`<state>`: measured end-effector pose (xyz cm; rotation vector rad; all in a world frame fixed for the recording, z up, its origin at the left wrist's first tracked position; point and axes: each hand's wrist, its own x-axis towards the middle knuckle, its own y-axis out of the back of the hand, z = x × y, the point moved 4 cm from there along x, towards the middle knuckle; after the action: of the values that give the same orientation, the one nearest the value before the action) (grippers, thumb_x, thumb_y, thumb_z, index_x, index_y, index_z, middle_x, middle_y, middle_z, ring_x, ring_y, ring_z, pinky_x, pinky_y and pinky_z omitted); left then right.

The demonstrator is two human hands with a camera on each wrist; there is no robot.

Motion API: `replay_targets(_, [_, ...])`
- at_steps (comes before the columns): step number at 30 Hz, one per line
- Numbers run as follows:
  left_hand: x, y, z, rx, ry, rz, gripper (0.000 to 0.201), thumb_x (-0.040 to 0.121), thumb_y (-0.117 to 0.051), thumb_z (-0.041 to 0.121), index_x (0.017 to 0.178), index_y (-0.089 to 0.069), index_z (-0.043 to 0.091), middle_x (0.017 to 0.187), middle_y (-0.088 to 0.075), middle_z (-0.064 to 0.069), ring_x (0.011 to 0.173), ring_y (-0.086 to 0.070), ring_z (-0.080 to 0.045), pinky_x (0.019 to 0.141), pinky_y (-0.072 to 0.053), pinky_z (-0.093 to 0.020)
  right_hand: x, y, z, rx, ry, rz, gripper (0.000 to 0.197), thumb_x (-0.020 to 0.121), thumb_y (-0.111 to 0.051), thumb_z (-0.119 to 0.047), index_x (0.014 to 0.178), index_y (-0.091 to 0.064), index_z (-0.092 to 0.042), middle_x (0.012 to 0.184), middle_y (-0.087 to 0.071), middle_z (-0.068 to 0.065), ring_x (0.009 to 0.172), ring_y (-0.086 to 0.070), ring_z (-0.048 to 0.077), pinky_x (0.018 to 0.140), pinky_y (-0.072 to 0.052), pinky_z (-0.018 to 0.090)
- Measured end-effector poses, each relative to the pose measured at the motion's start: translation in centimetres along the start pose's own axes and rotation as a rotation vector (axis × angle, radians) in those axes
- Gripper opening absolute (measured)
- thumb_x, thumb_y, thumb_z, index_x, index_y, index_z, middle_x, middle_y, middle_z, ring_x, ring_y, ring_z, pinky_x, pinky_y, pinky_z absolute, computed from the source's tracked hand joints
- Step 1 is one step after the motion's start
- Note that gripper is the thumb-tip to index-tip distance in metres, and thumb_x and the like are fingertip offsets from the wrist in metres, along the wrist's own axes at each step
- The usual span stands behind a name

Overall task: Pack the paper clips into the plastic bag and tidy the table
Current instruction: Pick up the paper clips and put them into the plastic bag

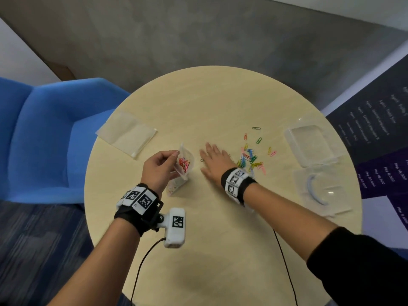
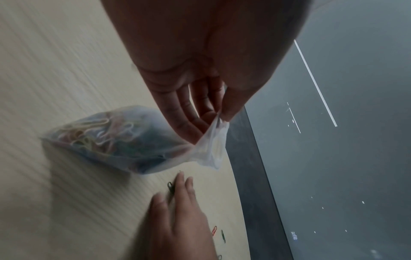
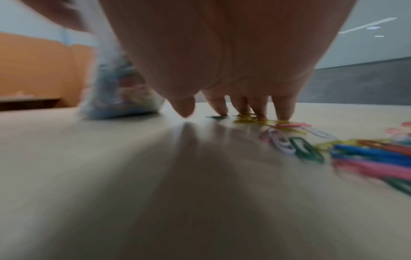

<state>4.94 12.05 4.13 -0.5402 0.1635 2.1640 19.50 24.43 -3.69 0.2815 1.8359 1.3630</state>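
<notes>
Spreading across the round desk (image 1: 220, 239), bare wood lies open on the near half and the far middle, while things crowd the left, right and centre. A flat spare bag (image 1: 127, 132) lies near the left edge, and a clear box (image 1: 306, 144) with its lid (image 1: 320, 191) sits close to the right edge. The left hand (image 1: 157, 166) pinches the rim of the bag (image 1: 184, 163) between thumb and fingers; it stands on the desk, partly filled with clips. The right hand (image 1: 215, 160) lies flat with fingers straight and spread, fingertips (image 3: 283, 112) touching the desk and a few yellow clips. Loose clips (image 1: 251, 155) lie scattered just right of that hand.
</notes>
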Motion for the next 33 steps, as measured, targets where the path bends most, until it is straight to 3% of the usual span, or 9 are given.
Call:
replay_targets(4, [-0.2, -0.8, -0.6, 0.019, 0.037, 0.007, 0.017, 0.091, -0.067, 0.021, 0.1, -0.071, 0.007, 0.088, -0.07, -0.016, 0.082, -0.07, -0.024, 0.067, -0.059, -0.03, -2.1, -1.4, 1.4, -0.137, -0.013, 0.054, 0.054, 0.104, -0.026, -0.026, 0.154, -0.007, -0.021, 0.163, -0.001, 0.002, 0.149, -0.002, 0.026, 0.113, -0.002, 0.063])
replay_targets(8, [-0.6, -1.6, -1.0, 0.047, 0.052, 0.002, 0.014, 0.091, -0.068, 0.021, 0.096, -0.071, 0.008, 0.09, -0.07, -0.015, 0.079, -0.068, -0.022, 0.067, -0.059, -0.029, -3.0, -1.1, 5.5, -0.072, -0.124, 0.11, 0.051, 0.104, -0.022, -0.031, 0.153, -0.011, -0.025, 0.163, -0.003, -0.002, 0.149, -0.002, 0.029, 0.113, -0.009, 0.063])
replay_targets(11, [-0.9, -2.0, -1.5, 0.07, 0.054, -0.004, 0.016, 0.091, -0.068, 0.02, 0.097, -0.07, 0.005, 0.088, -0.07, -0.013, 0.078, -0.068, -0.023, 0.061, -0.059, -0.026, -3.7, -1.7, 6.3, -0.07, -0.093, 0.09, 0.051, 0.104, -0.025, -0.029, 0.153, -0.014, -0.022, 0.162, -0.007, 0.004, 0.147, -0.012, 0.032, 0.115, -0.015, 0.058])
replay_targets(15, [-1.0, -2.5, -2.1, 0.085, 0.059, -0.003, 0.016, 0.091, -0.068, 0.019, 0.097, -0.071, 0.004, 0.083, -0.068, -0.015, 0.077, -0.067, -0.024, 0.057, -0.058, -0.024, -5.8, -2.0, 5.9, 0.007, 0.017, 0.271, 0.045, 0.097, -0.044, -0.007, 0.142, -0.04, -0.003, 0.149, -0.034, 0.026, 0.138, -0.031, 0.044, 0.11, -0.032, 0.055])
replay_targets(19, [-1.0, -3.1, -2.6, 0.115, 0.056, -0.011, 0.014, 0.091, -0.067, 0.02, 0.095, -0.071, 0.007, 0.088, -0.068, -0.018, 0.082, -0.068, -0.027, 0.057, -0.058, -0.023, -7.0, -2.1, 6.5, -0.037, -0.026, 0.226, 0.039, 0.094, -0.043, 0.001, 0.132, -0.051, -0.002, 0.131, -0.05, 0.017, 0.125, -0.043, 0.032, 0.094, -0.047, 0.04])
replay_targets(23, [-1.2, -3.6, -2.9, 0.127, 0.06, -0.013, 0.015, 0.091, -0.067, 0.021, 0.097, -0.071, 0.007, 0.092, -0.07, -0.02, 0.086, -0.069, -0.027, 0.06, -0.059, -0.026, -6.3, -0.6, 7.8, 0.023, -0.115, 0.166, 0.027, 0.09, -0.048, 0.0, 0.108, -0.068, -0.003, 0.108, -0.064, 0.014, 0.104, -0.06, 0.03, 0.085, -0.049, 0.032])
replay_targets(28, [-1.6, -3.9, -2.8, 0.131, 0.063, -0.017, 0.011, 0.091, -0.067, 0.02, 0.093, -0.071, 0.009, 0.089, -0.071, -0.013, 0.084, -0.069, -0.028, 0.065, -0.061, -0.031, -8.0, 1.4, 10.7, 0.623, -0.385, 0.402, 0.015, 0.086, -0.068, -0.011, 0.097, -0.077, -0.009, 0.097, -0.075, 0.006, 0.089, -0.069, 0.018, 0.085, -0.051, 0.019])
replay_targets(31, [-1.7, -4.1, -2.8, 0.142, 0.053, -0.017, 0.009, 0.091, -0.067, 0.02, 0.089, -0.071, 0.012, 0.088, -0.071, -0.011, 0.082, -0.069, -0.028, 0.062, -0.059, -0.03, -10.1, 1.8, 11.6, 1.082, -0.501, 0.48, 0.017, 0.079, -0.077, -0.009, 0.096, -0.077, -0.008, 0.092, -0.074, 0.002, 0.077, -0.067, 0.008, 0.07, -0.049, 0.004])
replay_targets(33, [-1.7, -4.5, -2.8, 0.138, 0.054, -0.021, 0.009, 0.092, -0.067, 0.019, 0.086, -0.071, 0.013, 0.082, -0.071, -0.01, 0.079, -0.069, -0.028, 0.067, -0.06, -0.035, -10.8, 2.0, 10.7, 1.521, -0.482, 0.401, 0.021, 0.079, -0.075, 0.0, 0.1, -0.073, 0.0, 0.101, -0.073, 0.014, 0.081, -0.071, 0.017, 0.068, -0.056, 0.014])
